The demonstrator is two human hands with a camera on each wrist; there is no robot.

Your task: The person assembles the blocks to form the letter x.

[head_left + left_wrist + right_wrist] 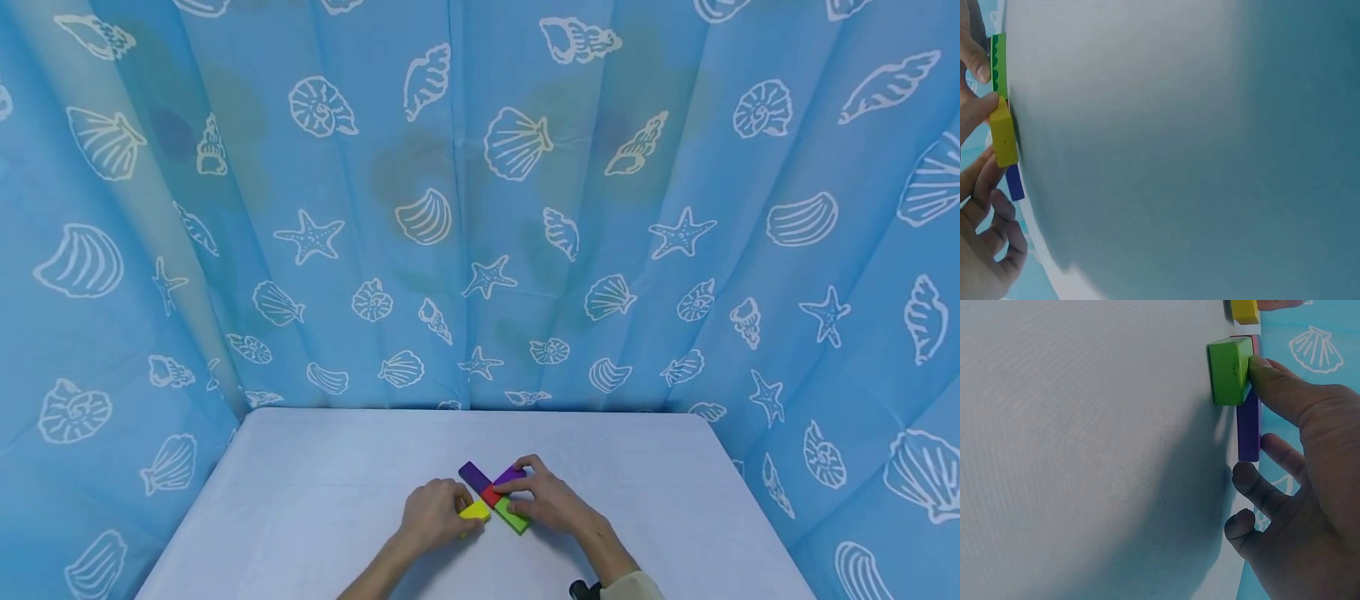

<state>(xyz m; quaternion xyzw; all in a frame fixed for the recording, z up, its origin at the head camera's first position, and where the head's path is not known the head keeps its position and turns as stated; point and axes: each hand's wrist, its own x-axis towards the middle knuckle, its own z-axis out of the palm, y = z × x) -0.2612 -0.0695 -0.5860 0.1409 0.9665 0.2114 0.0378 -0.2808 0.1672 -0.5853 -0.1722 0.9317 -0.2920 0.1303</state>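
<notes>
Several coloured blocks form an X on the white table. At its centre is a red block (491, 497), with a dark purple block (473, 476) toward the far left and another purple block (509, 476) toward the far right. A green block (514, 518) extends to the near right. My left hand (433, 514) pinches a yellow block (1004, 137) between thumb and fingers, its end close to the red one. My right hand (558, 502) spreads over the right side, thumb touching the green block (1230, 372) and fingertips at the red and purple blocks, partly covering them.
The white tablecloth (337, 467) surrounds the blocks. Blue curtains (465, 208) with white shell and starfish prints stand behind the table and along both sides. A small black object (583, 590) shows beside the right sleeve (633, 587).
</notes>
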